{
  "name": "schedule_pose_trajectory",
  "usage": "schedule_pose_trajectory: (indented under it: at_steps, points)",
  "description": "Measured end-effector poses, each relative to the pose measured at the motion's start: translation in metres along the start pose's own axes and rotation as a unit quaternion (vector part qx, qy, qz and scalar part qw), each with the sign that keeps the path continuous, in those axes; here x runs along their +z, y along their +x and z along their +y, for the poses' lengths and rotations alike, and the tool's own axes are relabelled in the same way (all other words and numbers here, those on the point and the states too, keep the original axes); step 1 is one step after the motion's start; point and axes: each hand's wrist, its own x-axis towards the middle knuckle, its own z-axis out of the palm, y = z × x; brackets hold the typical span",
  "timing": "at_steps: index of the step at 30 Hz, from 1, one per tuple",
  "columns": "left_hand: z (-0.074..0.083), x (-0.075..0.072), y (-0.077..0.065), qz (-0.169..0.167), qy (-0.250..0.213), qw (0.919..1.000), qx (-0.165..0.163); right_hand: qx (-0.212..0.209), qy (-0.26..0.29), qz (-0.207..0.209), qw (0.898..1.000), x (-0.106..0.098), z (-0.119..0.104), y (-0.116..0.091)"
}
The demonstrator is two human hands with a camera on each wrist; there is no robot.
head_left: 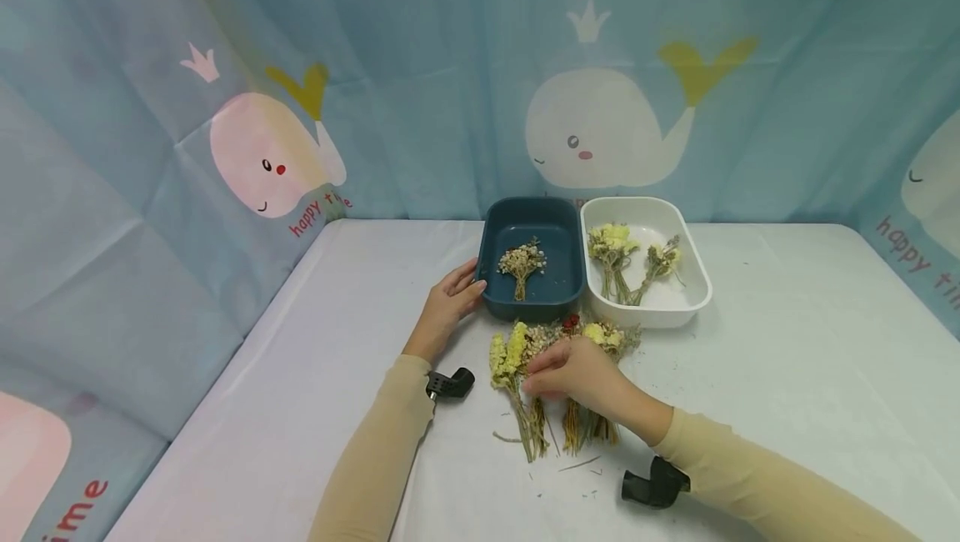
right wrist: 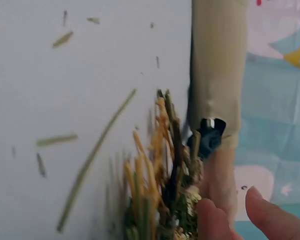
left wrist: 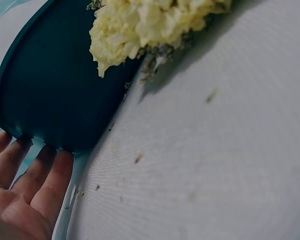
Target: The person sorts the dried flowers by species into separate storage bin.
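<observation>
My left hand (head_left: 444, 308), fingers extended, touches the blue tray (head_left: 562, 233), where one dried bouquet (head_left: 522, 263) lies. On the table (head_left: 795, 358) before it, flower bunches (head_left: 516, 350) lie beneath my right hand (head_left: 585, 371), thumb and finger parted; from here, contact is unclear. Yellow-flowered sprigs (head_left: 613, 243) lie in the white tray (head_left: 678, 298).

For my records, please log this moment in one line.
left hand: touches blue box; right hand: near flowers; blue box: one bunch; white box: more flowers
</observation>
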Motion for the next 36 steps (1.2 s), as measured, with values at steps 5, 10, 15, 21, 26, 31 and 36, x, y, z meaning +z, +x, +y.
schedule_pose_trajectory:
  at_steps: [5, 10, 15, 21, 26, 31, 36]
  points:
    - [0.0, 0.0, 0.002, -0.003, 0.002, 1.0, -0.003, 0.014, 0.012, -0.014, 1.0, 0.005, 0.003, 0.003]
    - [0.001, 0.0, 0.003, -0.006, 0.003, 1.0, 0.0, 0.039, 0.017, -0.019, 0.999, 0.009, 0.005, 0.007]
    - [0.001, -0.002, 0.002, 0.0, 0.006, 1.0, 0.0, 0.046, 0.014, -0.037, 0.998, 0.012, 0.006, 0.014]
    - [-0.001, 0.0, 0.001, 0.005, 0.008, 0.9999, -0.006, 0.074, -0.015, -0.058, 0.995, 0.014, 0.002, 0.023]
    - [-0.002, 0.0, 0.0, 0.008, 0.005, 0.9999, -0.007, 0.105, -0.007, -0.073, 0.992, 0.017, 0.0, 0.03]
    - [-0.001, 0.0, 0.0, 0.009, 0.001, 0.9999, -0.006, 0.127, 0.012, -0.07, 0.989, 0.02, -0.001, 0.035]
    - [-0.002, -0.001, 0.002, 0.006, 0.001, 1.0, -0.001, 0.146, 0.036, -0.064, 0.987, 0.02, 0.0, 0.037]
